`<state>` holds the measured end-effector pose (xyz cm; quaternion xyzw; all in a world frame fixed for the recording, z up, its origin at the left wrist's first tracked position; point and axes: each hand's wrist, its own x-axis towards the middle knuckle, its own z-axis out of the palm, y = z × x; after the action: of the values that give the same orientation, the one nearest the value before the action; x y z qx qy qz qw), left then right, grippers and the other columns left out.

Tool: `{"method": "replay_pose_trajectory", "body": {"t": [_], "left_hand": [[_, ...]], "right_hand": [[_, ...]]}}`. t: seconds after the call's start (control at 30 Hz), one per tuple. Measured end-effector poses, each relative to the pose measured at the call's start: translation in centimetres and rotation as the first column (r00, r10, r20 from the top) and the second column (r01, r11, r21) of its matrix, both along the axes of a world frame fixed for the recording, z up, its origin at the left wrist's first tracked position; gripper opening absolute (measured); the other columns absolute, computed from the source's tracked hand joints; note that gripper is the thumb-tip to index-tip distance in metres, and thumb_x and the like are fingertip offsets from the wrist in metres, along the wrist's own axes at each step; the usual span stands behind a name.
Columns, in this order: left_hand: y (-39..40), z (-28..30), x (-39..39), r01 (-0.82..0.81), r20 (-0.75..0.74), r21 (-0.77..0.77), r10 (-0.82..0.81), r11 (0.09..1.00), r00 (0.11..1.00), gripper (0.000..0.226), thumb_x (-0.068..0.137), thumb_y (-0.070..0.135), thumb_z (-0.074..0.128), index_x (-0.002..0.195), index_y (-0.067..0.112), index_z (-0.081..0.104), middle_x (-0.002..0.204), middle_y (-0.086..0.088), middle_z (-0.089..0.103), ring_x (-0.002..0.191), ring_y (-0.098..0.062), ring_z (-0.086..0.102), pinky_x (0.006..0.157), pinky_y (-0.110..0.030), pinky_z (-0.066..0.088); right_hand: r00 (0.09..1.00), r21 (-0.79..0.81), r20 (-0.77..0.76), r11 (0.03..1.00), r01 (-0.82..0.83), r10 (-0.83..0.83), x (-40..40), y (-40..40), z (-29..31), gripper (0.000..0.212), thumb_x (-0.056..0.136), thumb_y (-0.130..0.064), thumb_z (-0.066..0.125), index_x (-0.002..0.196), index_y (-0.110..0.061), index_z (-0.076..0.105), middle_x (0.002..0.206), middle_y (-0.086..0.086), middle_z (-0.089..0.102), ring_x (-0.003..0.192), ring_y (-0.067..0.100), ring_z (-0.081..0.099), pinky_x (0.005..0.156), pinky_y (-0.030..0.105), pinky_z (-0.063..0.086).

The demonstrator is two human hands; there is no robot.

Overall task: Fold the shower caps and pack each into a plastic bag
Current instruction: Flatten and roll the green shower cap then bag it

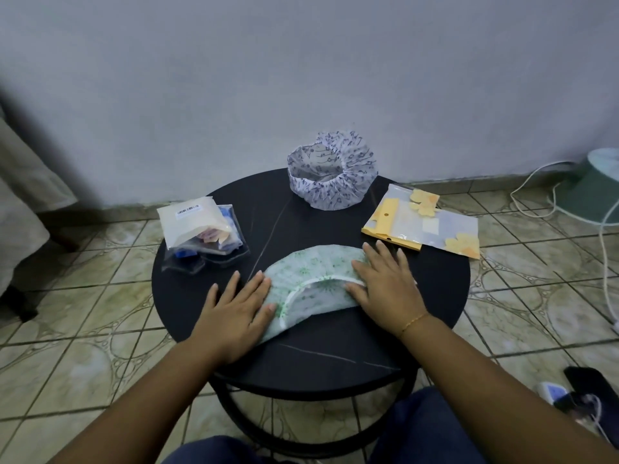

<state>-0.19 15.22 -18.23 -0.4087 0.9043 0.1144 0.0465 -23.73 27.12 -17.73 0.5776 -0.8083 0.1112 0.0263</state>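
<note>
A green-patterned shower cap [315, 279] lies flattened into a half-moon on the round black table [435, 283], its white elastic edge curving through the middle. My left hand [236, 309] presses flat on the cap's left end, fingers straight. My right hand [385, 283] presses flat on its right end, fingers spread. A white shower cap with a dark blue print [331, 175] stands puffed up and open at the table's far edge. A clear plastic bag with yellow flowers and a yellow header [425, 219] lies at the right edge, partly overhanging.
A pile of packed plastic bags [201, 232], the top one white with a barcode label, sits at the table's left. Beyond are a tiled floor, a wall, white cables [549, 202] and a green fan base [596, 189] at right, and small devices on the floor [569, 393].
</note>
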Motion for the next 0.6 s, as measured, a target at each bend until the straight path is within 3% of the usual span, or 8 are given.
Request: {"method": "replay_pose_trajectory", "body": {"t": [0.1, 0.2, 0.33, 0.47, 0.53, 0.6], "left_hand": [[2.7, 0.2, -0.9, -0.176, -0.047, 0.029, 0.177, 0.984, 0.983, 0.06, 0.096, 0.058, 0.013, 0.151, 0.036, 0.002, 0.157, 0.017, -0.009, 0.144, -0.017, -0.019, 0.116, -0.044, -0.011], [5.5, 0.2, -2.3, -0.33, -0.133, 0.019, 0.329, 0.944, 0.935, 0.064, 0.093, 0.06, 0.021, 0.15, 0.031, 0.017, 0.159, 0.01, 0.006, 0.145, -0.024, -0.014, 0.115, -0.046, -0.011], [7.2, 0.9, -2.5, -0.359, -0.19, -0.017, 0.35, 0.933, 0.917, 0.067, 0.09, 0.067, 0.016, 0.143, 0.031, 0.036, 0.146, 0.003, 0.031, 0.142, -0.022, 0.008, 0.115, -0.048, -0.009], [6.8, 1.7, -0.9, -0.234, -0.21, -0.164, 0.197, 0.958, 0.958, 0.055, 0.091, 0.066, 0.025, 0.127, 0.038, 0.056, 0.126, 0.007, 0.043, 0.132, -0.018, 0.023, 0.115, -0.047, -0.006], [6.8, 1.4, -0.1, -0.085, -0.313, -0.253, 0.001, 0.964, 0.95, 0.049, 0.085, 0.063, 0.043, 0.119, 0.034, 0.064, 0.127, 0.006, 0.047, 0.127, -0.019, 0.034, 0.113, -0.046, 0.015], [6.8, 0.5, 0.3, 0.104, -0.479, -0.27, -0.227, 0.957, 0.848, 0.037, 0.081, 0.042, 0.066, 0.114, 0.027, 0.067, 0.126, 0.005, 0.055, 0.116, -0.015, 0.048, 0.102, -0.036, 0.04]], "right_hand": [[1.0, -0.294, 0.008, 0.956, -0.003, 0.006, 2.7, 1.1, -0.2, 0.023, 0.082, -0.026, 0.064, 0.103, -0.021, 0.071, 0.127, 0.007, 0.06, 0.123, 0.03, 0.05, 0.098, 0.048, 0.033], [0.99, -0.276, 0.12, 0.96, -0.041, 0.077, 6.1, 1.9, 0.4, 0.027, 0.089, -0.039, 0.049, 0.105, -0.029, 0.068, 0.117, -0.009, 0.061, 0.115, 0.015, 0.05, 0.083, 0.034, 0.023], [0.974, -0.147, 0.191, 0.985, -0.093, 0.121, 7.6, 2.3, 0.0, 0.032, 0.095, -0.044, 0.042, 0.124, -0.036, 0.054, 0.127, -0.017, 0.052, 0.118, 0.006, 0.043, 0.087, 0.033, 0.019], [0.956, -0.136, 0.268, 0.987, -0.081, 0.116, 5.9, 2.9, -0.1, 0.027, 0.095, -0.032, 0.05, 0.12, -0.034, 0.059, 0.134, -0.017, 0.046, 0.128, 0.0, 0.033, 0.098, 0.031, 0.017], [0.959, -0.234, 0.235, 0.967, -0.102, 0.159, 5.4, 3.2, 0.0, 0.022, 0.091, -0.022, 0.056, 0.107, -0.031, 0.068, 0.126, -0.013, 0.053, 0.127, 0.004, 0.035, 0.091, 0.031, 0.02], [0.959, -0.365, 0.17, 0.919, -0.151, 0.225, 5.1, 3.7, -0.2, 0.019, 0.082, -0.014, 0.06, 0.085, -0.027, 0.074, 0.102, -0.01, 0.064, 0.108, 0.006, 0.044, 0.081, 0.034, 0.026]]}}
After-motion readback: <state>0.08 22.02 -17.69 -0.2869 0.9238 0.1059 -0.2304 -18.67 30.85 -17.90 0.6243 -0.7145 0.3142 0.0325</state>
